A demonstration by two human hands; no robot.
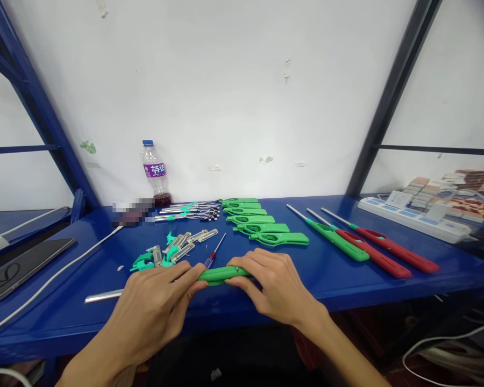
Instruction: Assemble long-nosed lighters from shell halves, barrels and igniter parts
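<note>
Above the table's front edge, a green long-nosed lighter [220, 274] lies level between my two hands. My left hand [157, 295] is closed around one end of its body, and my right hand [268, 279] pinches the other end between thumb and fingers. A metal tube [104, 296] sticks out past my left hand; whether it belongs to this lighter is hidden. Just beyond the hands lies a screwdriver [215, 252] with its tip pointing away. Clear fuel tanks [181, 248] and teal trigger pieces [143, 261] are strewn behind my left hand.
Green handle shells [280, 238] form a row at the middle back, beside metal tubes with wires [187, 212]. Finished-looking green [339, 242] and red lighters [395, 250] lie right. A bottle [156, 174], phone [22, 269], white cable [64, 277] and power strip [415, 220] flank them.
</note>
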